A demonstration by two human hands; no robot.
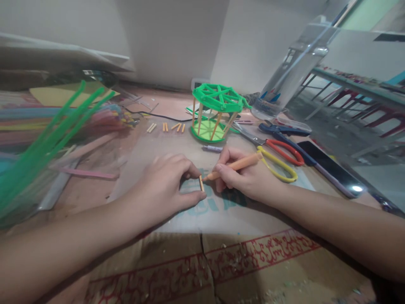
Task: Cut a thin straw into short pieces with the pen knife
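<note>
Between thumb and fingertip, my left hand [172,179] pinches a short wooden stick [201,183] by its two ends over a pale sheet [171,221]. My right hand [238,171] holds an orange marker [242,163], its tip at the stick's upper part. Beyond my hands stands a green round frame [218,98] on thin wooden posts above a green base [209,130]. Short stick pieces [165,127] lie in small groups to its left. Just behind my right hand lies a greyish pen [211,148].
Scissors with red and yellow handles [284,152], blue-handled pliers [284,128] and a dark phone [329,169] lie at the right. A clear container [278,80] stands behind them. Green fuzzy stems [57,139] and a multicoloured bundle [107,119] fill the left. Red-patterned cardboard [164,274] is in front.
</note>
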